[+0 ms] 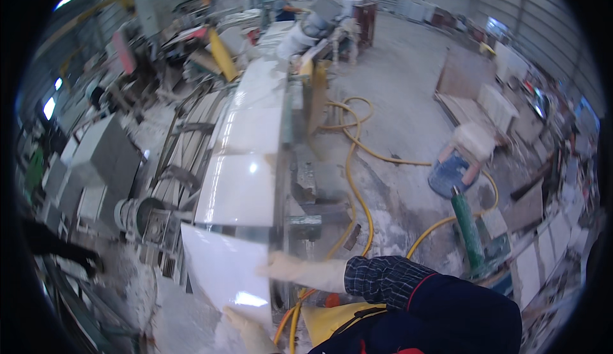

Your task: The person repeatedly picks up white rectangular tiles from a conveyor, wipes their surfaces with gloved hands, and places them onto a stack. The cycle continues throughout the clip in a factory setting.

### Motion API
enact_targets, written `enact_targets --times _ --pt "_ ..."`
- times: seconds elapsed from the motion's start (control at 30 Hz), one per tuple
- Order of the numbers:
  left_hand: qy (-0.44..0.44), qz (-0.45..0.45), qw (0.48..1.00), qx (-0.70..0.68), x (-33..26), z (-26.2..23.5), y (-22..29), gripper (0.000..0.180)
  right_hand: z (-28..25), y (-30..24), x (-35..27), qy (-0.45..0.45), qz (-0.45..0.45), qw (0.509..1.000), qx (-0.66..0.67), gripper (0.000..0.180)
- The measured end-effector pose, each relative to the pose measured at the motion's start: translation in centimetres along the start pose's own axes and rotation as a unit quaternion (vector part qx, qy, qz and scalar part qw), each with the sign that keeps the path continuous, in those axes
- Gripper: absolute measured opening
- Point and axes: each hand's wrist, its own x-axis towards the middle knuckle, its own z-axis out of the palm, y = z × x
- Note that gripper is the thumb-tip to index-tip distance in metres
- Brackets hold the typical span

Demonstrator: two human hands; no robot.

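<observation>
Both hands are seen in pale work gloves at the near end of a long line of glossy white rectangular stone slabs (246,181) laid end to end on a narrow worktop (288,130) that runs away from the viewer. At the right edge of the nearest white slab (223,271), the right hand (284,268) is laid with its fingers flat against the corner; whether the edge is actually gripped cannot be told through the blur. At the bottom of the frame, the left hand (246,331) is set against the slab's near edge, well apart from the right, and its grasp likewise cannot be made out. The nearest slab is tilted slightly out of line with the ones beyond it, its far edge meeting the next slab. From this, the step in hand is judged to be the setting or squaring of this slab against the row. The next move would call for even pressure from both hands, so that the slab is slid straight and its corner is not knocked. A yellow hose (354,181) is coiled on the dusty concrete floor (408,111) to the right, near a green upright tool (469,232).
</observation>
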Motion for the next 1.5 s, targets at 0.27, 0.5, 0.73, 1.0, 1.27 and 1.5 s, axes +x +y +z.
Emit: enact_targets --times 0.27,0.5,0.73,1.0,1.27,1.5 --pt "-0.278 0.020 0.960 0.035 -7.8 7.1 1.9 0.065 -3.0 -1.2 -11.4 0.034 -0.178 0.970 0.163 0.039" --pt "-0.409 0.045 0.880 0.236 -11.4 18.5 -0.9 0.061 -10.0 3.2 -18.9 0.083 -0.033 0.922 0.376 0.053" --pt "-0.554 -0.246 0.701 0.375 -22.2 27.4 -9.6 0.061 -10.0 14.5 -33.0 0.395 -0.148 0.777 0.468 0.062" --pt "-0.571 -0.398 0.493 0.522 -38.7 27.4 -20.0 0.051 -1.1 18.6 -47.5 0.708 -0.020 0.610 0.356 0.042" --pt "-0.678 -0.491 0.275 0.472 -49.2 22.1 -28.0 0.042 3.9 21.5 -53.6 0.728 -0.220 0.372 0.532 0.041" --pt "-0.814 -0.292 0.153 0.479 -51.8 21.0 -31.2 0.041 4.9 29.5 -52.7 0.784 -0.221 0.358 0.457 0.043"
